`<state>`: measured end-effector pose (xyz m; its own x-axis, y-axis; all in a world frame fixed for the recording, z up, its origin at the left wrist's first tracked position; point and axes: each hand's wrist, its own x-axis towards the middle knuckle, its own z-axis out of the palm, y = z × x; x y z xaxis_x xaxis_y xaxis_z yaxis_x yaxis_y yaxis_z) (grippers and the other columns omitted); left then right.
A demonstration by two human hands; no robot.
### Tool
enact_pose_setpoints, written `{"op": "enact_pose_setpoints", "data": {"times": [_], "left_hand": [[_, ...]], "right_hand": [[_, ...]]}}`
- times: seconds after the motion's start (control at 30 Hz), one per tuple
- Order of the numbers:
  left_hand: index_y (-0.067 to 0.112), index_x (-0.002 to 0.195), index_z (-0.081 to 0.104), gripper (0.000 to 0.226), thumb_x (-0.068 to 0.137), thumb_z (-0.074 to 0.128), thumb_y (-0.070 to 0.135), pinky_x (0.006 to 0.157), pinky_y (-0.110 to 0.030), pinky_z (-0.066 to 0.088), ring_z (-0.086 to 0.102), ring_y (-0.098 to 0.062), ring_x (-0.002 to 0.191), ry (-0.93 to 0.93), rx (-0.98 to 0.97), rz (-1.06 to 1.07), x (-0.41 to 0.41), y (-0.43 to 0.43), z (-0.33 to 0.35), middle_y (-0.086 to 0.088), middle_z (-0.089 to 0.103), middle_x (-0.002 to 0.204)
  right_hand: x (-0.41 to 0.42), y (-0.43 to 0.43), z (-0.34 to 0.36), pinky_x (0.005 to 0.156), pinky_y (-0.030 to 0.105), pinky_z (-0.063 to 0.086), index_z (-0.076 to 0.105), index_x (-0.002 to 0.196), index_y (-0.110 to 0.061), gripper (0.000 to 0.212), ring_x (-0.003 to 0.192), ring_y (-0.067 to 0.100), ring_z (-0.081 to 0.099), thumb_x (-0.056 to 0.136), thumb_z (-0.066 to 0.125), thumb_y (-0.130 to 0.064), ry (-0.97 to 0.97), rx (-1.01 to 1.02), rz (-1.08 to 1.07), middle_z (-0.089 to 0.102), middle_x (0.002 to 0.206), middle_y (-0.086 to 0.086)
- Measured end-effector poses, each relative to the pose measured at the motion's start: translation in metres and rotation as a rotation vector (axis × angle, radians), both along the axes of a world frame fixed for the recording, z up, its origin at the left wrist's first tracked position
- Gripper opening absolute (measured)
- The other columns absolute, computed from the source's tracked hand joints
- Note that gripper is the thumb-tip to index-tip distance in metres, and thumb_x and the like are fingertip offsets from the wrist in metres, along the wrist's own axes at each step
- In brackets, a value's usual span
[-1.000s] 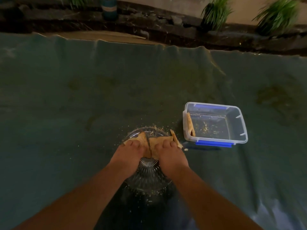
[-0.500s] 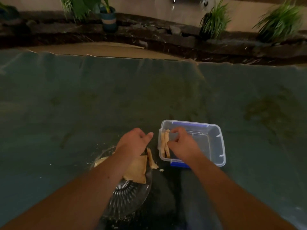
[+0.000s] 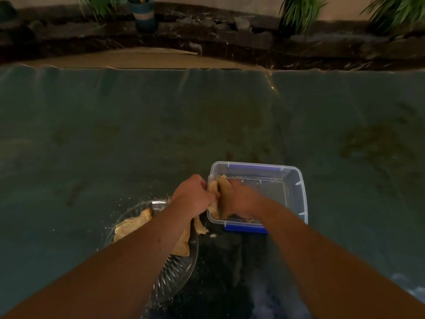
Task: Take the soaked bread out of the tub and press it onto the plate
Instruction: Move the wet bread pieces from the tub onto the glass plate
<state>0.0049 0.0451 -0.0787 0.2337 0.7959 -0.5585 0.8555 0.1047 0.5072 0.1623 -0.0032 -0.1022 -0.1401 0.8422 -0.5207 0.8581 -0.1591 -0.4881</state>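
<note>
A clear plastic tub (image 3: 296,192) with blue latches sits on a dark green sheet. At its left end stands soaked tan bread (image 3: 220,192), held upright from both sides: my left hand (image 3: 192,196) grips it from the left over the tub's rim, and my right hand (image 3: 241,199) grips it from inside the tub. A ribbed glass plate (image 3: 179,270) lies left of the tub under my left forearm. Flattened bread pieces (image 3: 132,224) lie on the plate, partly hidden by my arm.
Crumbs and a small bread scrap (image 3: 202,227) lie between plate and tub. The green sheet (image 3: 138,134) stretches far ahead and to both sides. Beyond its far edge are dark rocks, a blue pot (image 3: 142,13) and green plants (image 3: 299,10).
Both hands left the bread pressed on the plate and moved right to the tub. The right hand reached in first; now both hands are closed on the bread standing at the tub's left end.
</note>
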Motion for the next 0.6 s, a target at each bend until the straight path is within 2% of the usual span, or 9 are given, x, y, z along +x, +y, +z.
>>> {"op": "enact_pose_setpoints", "data": {"times": [0.03,0.1,0.17,0.23,0.33,0.37,0.43,0.5,0.6], "left_hand": [[0.028,0.091,0.055,0.027,0.086,0.077,0.043,0.057,-0.031,0.043,0.063,-0.015,0.077,-0.007,0.016,0.001,0.000,-0.002,0.000,0.002,0.066,0.088],[0.027,0.090,0.055,0.023,0.088,0.076,0.038,0.057,-0.032,0.046,0.063,-0.016,0.075,-0.023,0.040,0.012,0.000,-0.005,0.000,0.001,0.066,0.086],[0.027,0.089,0.056,0.020,0.090,0.074,0.034,0.058,-0.033,0.050,0.064,-0.016,0.075,-0.050,0.039,0.033,-0.002,-0.007,0.002,0.000,0.066,0.086],[0.027,0.089,0.057,0.017,0.089,0.073,0.030,0.057,-0.033,0.051,0.064,-0.017,0.075,-0.106,0.041,0.077,-0.008,-0.007,0.007,-0.001,0.066,0.087],[0.026,0.088,0.059,0.016,0.086,0.075,0.025,0.046,-0.029,0.050,0.066,-0.018,0.071,-0.233,0.039,0.187,-0.028,-0.002,0.019,-0.002,0.067,0.087],[0.026,0.088,0.059,0.017,0.086,0.076,0.024,0.040,-0.023,0.047,0.066,-0.017,0.070,-0.275,0.032,0.215,-0.037,0.000,0.024,-0.003,0.067,0.087],[0.028,0.090,0.059,0.019,0.085,0.076,0.021,0.037,-0.018,0.044,0.066,-0.017,0.072,-0.352,0.022,0.251,-0.063,0.004,0.032,-0.002,0.067,0.091],[0.028,0.097,0.060,0.023,0.085,0.076,0.017,0.045,-0.024,0.052,0.067,-0.018,0.078,-0.401,0.002,0.280,-0.093,0.004,0.038,-0.001,0.067,0.096],[0.022,0.110,0.062,0.031,0.085,0.074,0.010,0.065,-0.041,0.059,0.069,-0.026,0.087,-0.403,-0.066,0.324,-0.142,-0.003,0.035,-0.006,0.069,0.103]], "right_hand": [[-0.001,0.000,-0.004,0.097,0.041,0.052,0.061,0.120,-0.023,0.029,0.101,0.018,0.062,0.095,0.069,-0.036,-0.105,0.013,0.070,0.067,0.116,0.002],[-0.005,-0.001,-0.005,0.094,0.042,0.052,0.062,0.121,-0.018,0.030,0.103,0.024,0.065,0.098,0.066,-0.037,-0.253,0.052,0.133,0.069,0.117,0.008],[-0.005,-0.004,-0.003,0.089,0.041,0.051,0.063,0.115,-0.014,0.027,0.101,0.026,0.066,0.096,0.068,-0.034,-0.301,0.045,0.043,0.070,0.113,0.009],[-0.009,-0.010,0.004,0.092,0.044,0.051,0.063,0.115,-0.012,0.025,0.104,0.028,0.066,0.096,0.068,-0.029,-0.305,0.042,-0.120,0.070,0.115,0.012],[-0.018,-0.023,0.023,0.090,0.046,0.054,0.065,0.108,-0.014,0.014,0.097,0.028,0.067,0.099,0.062,-0.024,-0.157,0.156,-0.469,0.071,0.106,0.010],[-0.020,-0.029,0.030,0.082,0.043,0.056,0.065,0.099,-0.019,0.007,0.089,0.023,0.067,0.099,0.060,-0.024,-0.085,0.188,-0.592,0.071,0.097,0.005],[-0.028,-0.038,0.047,0.062,0.031,0.049,0.059,0.085,-0.027,0.012,0.075,0.012,0.063,0.097,0.059,-0.024,0.045,0.240,-0.806,0.067,0.083,-0.003],[-0.043,-0.050,0.064,0.059,0.027,0.044,0.056,0.083,-0.029,0.015,0.073,0.009,0.062,0.096,0.062,-0.023,0.103,0.265,-0.835,0.066,0.082,-0.005],[-0.075,-0.066,0.080,0.057,0.025,0.049,0.057,0.088,-0.030,0.012,0.076,0.011,0.065,0.093,0.066,-0.024,0.194,0.235,-0.828,0.066,0.088,-0.003]]}}
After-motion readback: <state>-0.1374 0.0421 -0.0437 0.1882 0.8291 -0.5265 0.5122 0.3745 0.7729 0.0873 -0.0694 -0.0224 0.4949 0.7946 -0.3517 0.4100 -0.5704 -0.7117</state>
